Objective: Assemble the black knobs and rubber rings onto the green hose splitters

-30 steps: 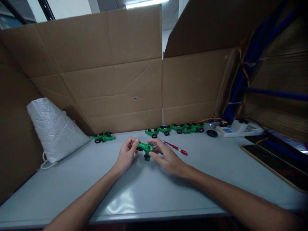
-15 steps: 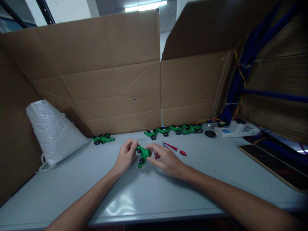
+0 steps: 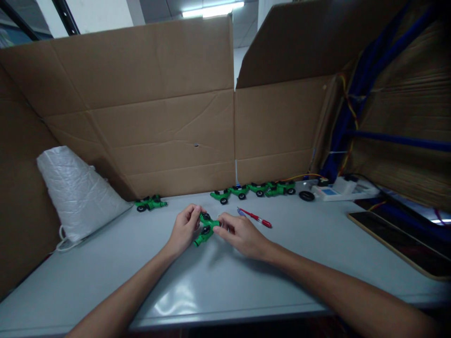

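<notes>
The left hand [image 3: 185,226] and the right hand [image 3: 243,234] are positioned at the center of the frame, slightly below mid-height, above the pale gray table [image 3: 197,286]. A small green part with black wheel-like pieces, the held unit [image 3: 213,224], is located between them. The left thumb and fingers are closed in a narrow pinch on its left end; the right thumb and fingers grip its right end. The lower end of the unit is angled toward the lower left of the frame. A red pen-like tool [image 3: 259,218] lies diagonally on the table, just beyond the right hand. A row of similar green units [image 3: 239,192] stands along the rear edge, right of center; one separate green unit [image 3: 152,203] is at center left, near the tip of the silvery-white bag [image 3: 79,188]. A black ring [image 3: 306,195] lies at the right end of the row, beside the white power strip [image 3: 347,191]. A dark flat panel [image 3: 398,241] occupies the right edge of the frame. Cardboard sheets [image 3: 169,122] form the rear wall.
</notes>
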The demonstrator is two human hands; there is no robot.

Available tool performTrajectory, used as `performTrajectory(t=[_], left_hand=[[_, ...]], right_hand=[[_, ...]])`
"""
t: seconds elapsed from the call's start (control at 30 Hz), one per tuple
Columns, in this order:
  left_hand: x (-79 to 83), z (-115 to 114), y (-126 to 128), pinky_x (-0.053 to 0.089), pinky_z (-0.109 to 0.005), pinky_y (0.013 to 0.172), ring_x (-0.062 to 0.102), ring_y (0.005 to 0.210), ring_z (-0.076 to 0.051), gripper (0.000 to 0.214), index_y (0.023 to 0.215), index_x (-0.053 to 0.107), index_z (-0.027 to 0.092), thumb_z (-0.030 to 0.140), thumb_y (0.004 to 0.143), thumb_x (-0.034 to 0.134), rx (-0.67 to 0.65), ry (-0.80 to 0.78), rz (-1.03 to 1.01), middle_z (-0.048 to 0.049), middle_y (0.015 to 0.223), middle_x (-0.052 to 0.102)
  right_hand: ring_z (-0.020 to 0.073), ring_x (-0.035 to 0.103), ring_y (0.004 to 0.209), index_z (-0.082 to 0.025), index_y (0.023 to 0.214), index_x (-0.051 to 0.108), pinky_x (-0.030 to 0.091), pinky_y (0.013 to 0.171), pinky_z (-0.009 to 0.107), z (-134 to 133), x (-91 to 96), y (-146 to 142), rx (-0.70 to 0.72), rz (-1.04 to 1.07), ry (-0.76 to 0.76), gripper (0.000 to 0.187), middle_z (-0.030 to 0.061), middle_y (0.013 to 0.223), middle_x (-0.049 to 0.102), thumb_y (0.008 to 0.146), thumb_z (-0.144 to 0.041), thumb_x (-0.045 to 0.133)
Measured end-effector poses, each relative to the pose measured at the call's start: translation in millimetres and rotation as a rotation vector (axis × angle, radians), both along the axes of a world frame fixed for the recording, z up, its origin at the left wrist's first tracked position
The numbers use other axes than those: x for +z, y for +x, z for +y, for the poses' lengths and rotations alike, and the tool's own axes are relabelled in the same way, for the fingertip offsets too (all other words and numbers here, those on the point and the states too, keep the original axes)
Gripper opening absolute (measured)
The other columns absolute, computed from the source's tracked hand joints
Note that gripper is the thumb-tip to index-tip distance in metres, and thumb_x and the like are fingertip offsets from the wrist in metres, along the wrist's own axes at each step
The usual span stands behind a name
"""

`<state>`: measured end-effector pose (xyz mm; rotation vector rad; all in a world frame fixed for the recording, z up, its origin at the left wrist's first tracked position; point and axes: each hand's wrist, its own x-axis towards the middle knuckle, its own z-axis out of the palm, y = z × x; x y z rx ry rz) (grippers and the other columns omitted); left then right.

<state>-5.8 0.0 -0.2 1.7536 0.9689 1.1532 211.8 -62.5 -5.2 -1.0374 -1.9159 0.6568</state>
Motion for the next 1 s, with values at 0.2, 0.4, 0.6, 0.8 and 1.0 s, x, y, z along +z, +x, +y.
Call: performTrajectory(t=[0.2, 0.4, 0.6, 0.8, 1.0], left_hand=[[0.5, -0.3, -0.2, 0.038, -0.025, 0.059, 0.048, 0.063, -0.014, 0.049, 0.092, 0.067, 0.016, 0.064, 0.1, 0.06, -0.03, 0.01, 0.018, 0.0016, 0.069, 0.055], [0.3, -0.7, 0.4, 0.04, -0.026, 0.062, 0.052, 0.068, -0.016, 0.046, 0.093, 0.067, 0.016, 0.062, 0.099, 0.062, -0.054, -0.009, 0.0, -0.0003, 0.074, 0.059], [5.5, -3.8, 1.5, 0.041, -0.025, 0.063, 0.051, 0.066, -0.015, 0.045, 0.099, 0.069, 0.016, 0.061, 0.099, 0.063, -0.077, 0.022, 0.021, 0.0005, 0.074, 0.059], [8.6, -4.1, -0.3, 0.043, -0.025, 0.066, 0.053, 0.066, -0.015, 0.041, 0.103, 0.069, 0.016, 0.057, 0.102, 0.062, -0.061, 0.068, 0.014, 0.0017, 0.072, 0.057], [7.2, -1.3, -0.7, 0.044, -0.026, 0.066, 0.054, 0.066, -0.015, 0.043, 0.1, 0.069, 0.017, 0.059, 0.101, 0.062, -0.027, 0.073, 0.004, 0.0014, 0.072, 0.058]], right_hand=[[0.0138, 0.048, 0.06, -0.022, 0.075, 0.052, 0.031, 0.061, 0.028, -1.1, 5.7, -1.1, 0.012, 0.025, -0.065, 0.036, -0.0046, 0.063, 0.054, 0.105, -0.041, 0.056], [0.0138, 0.048, 0.06, -0.022, 0.071, 0.052, 0.033, 0.061, 0.028, -1.7, 6.2, 0.1, 0.066, 0.082, -0.104, 0.043, -0.0042, 0.061, 0.053, 0.106, -0.046, 0.055], [0.0139, 0.053, 0.055, -0.02, 0.072, 0.058, 0.039, 0.059, 0.028, 5.4, -2.9, -2.7, 0.141, 0.242, -0.237, 0.055, -0.0023, 0.059, 0.057, 0.106, -0.062, 0.051], [0.0144, 0.053, 0.055, -0.019, 0.079, 0.062, 0.04, 0.059, 0.028, 7.7, -6.3, -4.1, 0.157, 0.274, -0.306, 0.056, -0.0009, 0.059, 0.059, 0.108, -0.063, 0.045], [0.0142, 0.059, 0.07, -0.024, 0.133, 0.052, 0.044, 0.063, 0.026, -0.6, -0.1, 0.5, 0.069, 0.131, -0.085, 0.05, 0.0034, 0.111, 0.069, 0.092, -0.037, 0.077]])
